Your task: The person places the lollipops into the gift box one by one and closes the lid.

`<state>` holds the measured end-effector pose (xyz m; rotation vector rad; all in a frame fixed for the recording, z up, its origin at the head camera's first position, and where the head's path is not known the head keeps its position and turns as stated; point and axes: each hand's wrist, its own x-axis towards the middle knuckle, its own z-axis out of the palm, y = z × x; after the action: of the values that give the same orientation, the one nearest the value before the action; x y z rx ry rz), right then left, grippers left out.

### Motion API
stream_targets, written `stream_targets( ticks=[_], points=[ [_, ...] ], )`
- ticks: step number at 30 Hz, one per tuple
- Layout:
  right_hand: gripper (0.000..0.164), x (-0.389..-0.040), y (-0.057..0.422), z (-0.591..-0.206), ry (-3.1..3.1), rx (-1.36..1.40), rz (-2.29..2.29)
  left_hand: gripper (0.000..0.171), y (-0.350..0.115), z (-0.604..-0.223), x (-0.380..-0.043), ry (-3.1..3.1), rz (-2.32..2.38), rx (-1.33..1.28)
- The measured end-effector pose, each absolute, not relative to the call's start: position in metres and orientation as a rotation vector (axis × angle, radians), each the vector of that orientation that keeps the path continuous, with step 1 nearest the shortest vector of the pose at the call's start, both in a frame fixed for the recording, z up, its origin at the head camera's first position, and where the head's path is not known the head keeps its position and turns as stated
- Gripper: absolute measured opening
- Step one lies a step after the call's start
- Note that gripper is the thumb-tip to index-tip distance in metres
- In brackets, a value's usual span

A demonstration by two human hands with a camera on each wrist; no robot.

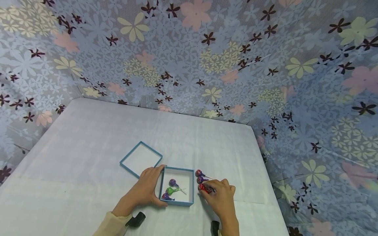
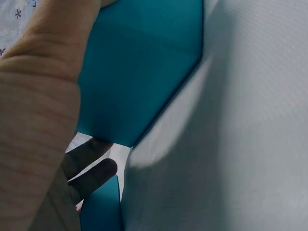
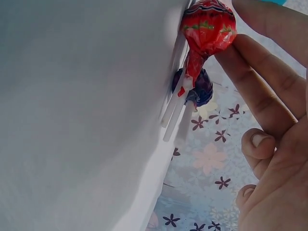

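In the head view a blue-edged square box sits in front of me. A purple lollipop, a green lollipop and another purple-wrapped one lie in it. My left hand holds the box by its left side, thumb at the near corner and fingers at the far one. Right of the box, my right hand pinches a red lollipop by its wrapped head between thumb and finger. Two more lollipops lie just beyond it, white sticks pointing right.
A blue-edged square lid lies with its white inside up, behind and left of the box. White cloth covers the table. Flower-patterned fabric hangs behind and at the sides.
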<state>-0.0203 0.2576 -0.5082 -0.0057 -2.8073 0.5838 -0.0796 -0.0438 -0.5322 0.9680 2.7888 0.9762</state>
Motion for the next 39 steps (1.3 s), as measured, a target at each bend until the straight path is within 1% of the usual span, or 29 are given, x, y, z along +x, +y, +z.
stream_targets(
  ticks=[25, 39],
  points=[
    [0.031, -0.011, 0.265, -0.506, -2.908, -0.045, 0.557, 0.139, -0.044, -0.532, -0.079, 2.78, 0.988, 0.96],
    [0.035, -0.008, 0.266, -0.505, -2.926, -0.034, 0.591, 0.139, -0.043, -0.532, -0.079, 2.773, 0.968, 0.941]
  ],
)
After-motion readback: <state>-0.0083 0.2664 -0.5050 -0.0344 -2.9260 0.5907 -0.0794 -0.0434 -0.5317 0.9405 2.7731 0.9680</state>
